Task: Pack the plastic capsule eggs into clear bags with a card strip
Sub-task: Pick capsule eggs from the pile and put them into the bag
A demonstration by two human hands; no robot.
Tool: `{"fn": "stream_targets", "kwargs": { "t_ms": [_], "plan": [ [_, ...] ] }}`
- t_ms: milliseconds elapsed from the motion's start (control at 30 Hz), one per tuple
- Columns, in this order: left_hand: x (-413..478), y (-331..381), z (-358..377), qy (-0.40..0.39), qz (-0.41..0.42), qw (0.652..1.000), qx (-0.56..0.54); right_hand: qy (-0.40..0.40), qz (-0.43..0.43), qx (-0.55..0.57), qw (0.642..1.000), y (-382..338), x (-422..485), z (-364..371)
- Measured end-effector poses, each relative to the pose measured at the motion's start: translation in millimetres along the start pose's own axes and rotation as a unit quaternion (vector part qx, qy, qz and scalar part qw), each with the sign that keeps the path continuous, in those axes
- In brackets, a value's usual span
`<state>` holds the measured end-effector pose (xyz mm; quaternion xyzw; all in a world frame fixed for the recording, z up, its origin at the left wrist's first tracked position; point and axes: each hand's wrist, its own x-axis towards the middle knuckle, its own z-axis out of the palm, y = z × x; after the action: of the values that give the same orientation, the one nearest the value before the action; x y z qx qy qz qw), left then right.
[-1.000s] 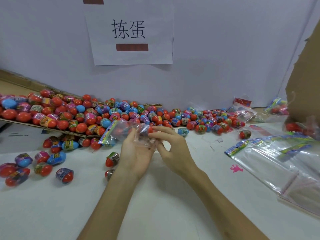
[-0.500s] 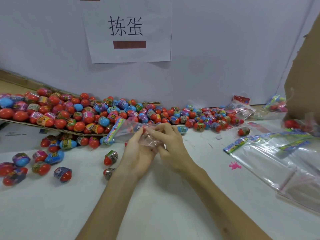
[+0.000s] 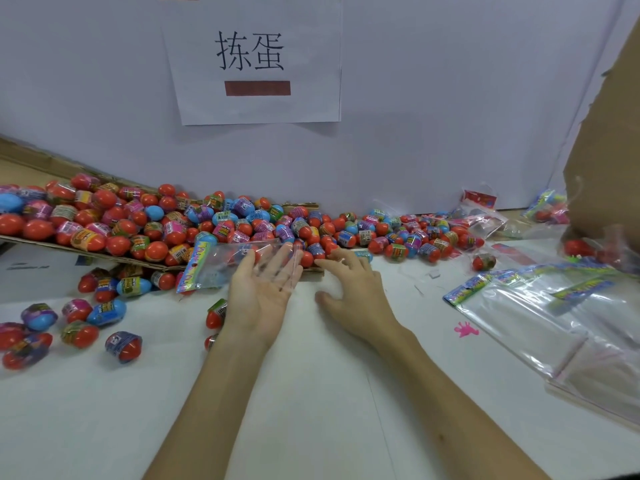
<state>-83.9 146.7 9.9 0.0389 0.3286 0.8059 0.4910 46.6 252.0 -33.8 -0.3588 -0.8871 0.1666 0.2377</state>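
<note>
Judging by the hands, an egg is about to be picked for filling. The left hand point(image 3: 263, 292) lies palm up, fingers straight and apart, carrying one clear bag point(image 3: 239, 261). The bag's card strip point(image 3: 194, 268) is at its left end, and I see no egg inside.

Just right of the bag, the right hand point(image 3: 353, 292) hovers with fingers loosely curled and apart, holding nothing. Next it must pinch one egg and slip it into the bag's mouth.

- **Near:** two eggs point(image 3: 216, 313) sit below the bag.
- **Left of the bag:** roughly eight loose eggs lie on the table.
- **Right of the bag:** a stack of empty bags point(image 3: 536, 317), number unclear.
- **Behind the bag:** an egg pile point(image 3: 242, 226), too many to count.
- **Above the bag:** one paper sign point(image 3: 256, 57).
</note>
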Motion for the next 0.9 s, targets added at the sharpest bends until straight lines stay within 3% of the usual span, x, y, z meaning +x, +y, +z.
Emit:
{"fn": "stream_targets", "kwargs": {
  "t_ms": [100,200,267,500,633,733,900],
  "plan": [
    [-1,0,1,0.001,0.006,1.0,0.002,0.059,0.052,0.009,0.997,8,7,-4],
    [-3,-2,3,0.007,0.005,1.0,0.012,0.016,0.104,-0.01,0.994,27,12,-14],
    [-3,-3,3,0.009,0.002,1.0,0.018,0.03,0.117,0.016,0.993,36,12,-18],
    [-5,-4,7,0.003,-0.013,1.0,0.019,0.126,0.12,0.062,0.983,33,10,-27],
    [-4,-4,8,0.002,-0.02,1.0,0.011,0.205,0.066,0.197,0.956,19,8,-42],
    [-4,-7,7,-0.009,-0.026,1.0,0.012,0.149,0.023,0.299,0.942,2,5,-44],
    [-4,-9,5,-0.03,-0.022,0.999,0.021,0.1,-0.038,0.301,0.948,-20,-1,-31]
  ]
}}
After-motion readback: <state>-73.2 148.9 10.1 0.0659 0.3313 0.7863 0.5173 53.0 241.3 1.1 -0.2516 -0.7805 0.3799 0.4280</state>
